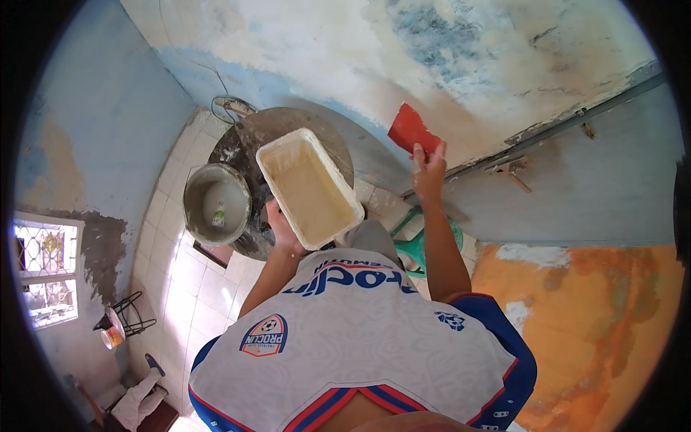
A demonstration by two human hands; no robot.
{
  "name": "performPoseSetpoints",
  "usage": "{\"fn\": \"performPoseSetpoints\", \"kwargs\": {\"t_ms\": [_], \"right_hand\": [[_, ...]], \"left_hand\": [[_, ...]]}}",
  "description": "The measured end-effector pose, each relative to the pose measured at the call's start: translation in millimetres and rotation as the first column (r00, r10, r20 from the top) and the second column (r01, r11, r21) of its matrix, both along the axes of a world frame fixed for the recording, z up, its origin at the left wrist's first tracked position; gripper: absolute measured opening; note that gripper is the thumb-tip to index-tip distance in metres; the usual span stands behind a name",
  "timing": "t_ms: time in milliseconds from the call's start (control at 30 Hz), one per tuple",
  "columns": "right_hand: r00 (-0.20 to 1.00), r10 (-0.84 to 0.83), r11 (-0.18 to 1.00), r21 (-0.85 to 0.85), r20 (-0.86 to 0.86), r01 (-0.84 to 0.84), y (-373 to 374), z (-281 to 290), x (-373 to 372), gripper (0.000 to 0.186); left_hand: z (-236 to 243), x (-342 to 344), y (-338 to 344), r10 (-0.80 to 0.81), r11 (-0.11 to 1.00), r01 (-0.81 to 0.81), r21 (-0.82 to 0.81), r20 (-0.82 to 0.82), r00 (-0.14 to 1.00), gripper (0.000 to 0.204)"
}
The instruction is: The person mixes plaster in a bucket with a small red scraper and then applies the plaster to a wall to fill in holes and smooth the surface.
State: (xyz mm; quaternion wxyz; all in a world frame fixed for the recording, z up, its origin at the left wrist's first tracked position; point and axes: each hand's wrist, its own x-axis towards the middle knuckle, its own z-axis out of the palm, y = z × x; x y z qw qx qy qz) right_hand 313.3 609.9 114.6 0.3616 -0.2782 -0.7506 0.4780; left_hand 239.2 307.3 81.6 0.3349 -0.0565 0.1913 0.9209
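Note:
My left hand (283, 229) grips the near left side of a white rectangular tub (294, 148), its fingers partly hidden beneath. A pale filler-like paste coats the tub's inside. Out to the right, my right hand (429, 171) pinches a red flat scraper (412, 129) at its lower end. The scraper's blade is up close to the patchy wall (497, 79); whether it touches cannot be made out. White smears mark the fingers of the right hand.
Under the tub stands a dark round table (288, 119). On its left is a grey bucket (190, 216) with whitish residue. A green plastic stool (414, 248) stands below my right forearm. A grey rail (554, 119) crosses the wall. A window (49, 270) is at far left.

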Motion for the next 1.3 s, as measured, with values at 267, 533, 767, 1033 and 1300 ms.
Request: {"fn": "performPoseSetpoints", "kwargs": {"t_ms": [267,533,767,1033,1300], "right_hand": [[0.941,-0.094,0.858,0.506,0.324,-0.088,63.1,-29.6,-141.8,0.022],[0.98,-0.183,0.693,0.717,0.073,0.076,98.6,-21.9,-158.1,0.012],[0.979,-0.049,0.649,0.751,0.2,-0.121,61.9,-9.1,-128.4,0.006],[0.962,-0.227,0.6,0.8,0.154,0.013,105.6,-1.5,-152.5,0.019],[0.84,-0.211,0.524,0.783,0.5,-0.334,87.0,-41.7,-166.5,0.011]], "left_hand": [[-10.2,9.2,-9.7,0.017,0.969,-0.01,-0.248,0.026,1.0,0.062],[-10.0,17.8,-22.8,0.104,0.988,-0.091,-0.128,0.095,0.99,0.06],[-7.7,9.5,-9.6,0.086,0.991,-0.074,-0.112,0.102,0.991,0.061],[-22.5,17.2,-24.7,0.109,0.988,-0.098,-0.123,0.089,0.99,0.06],[-7.2,17.0,-28.9,0.112,0.994,-0.111,-0.016,0.099,0.989,0.059]]}}
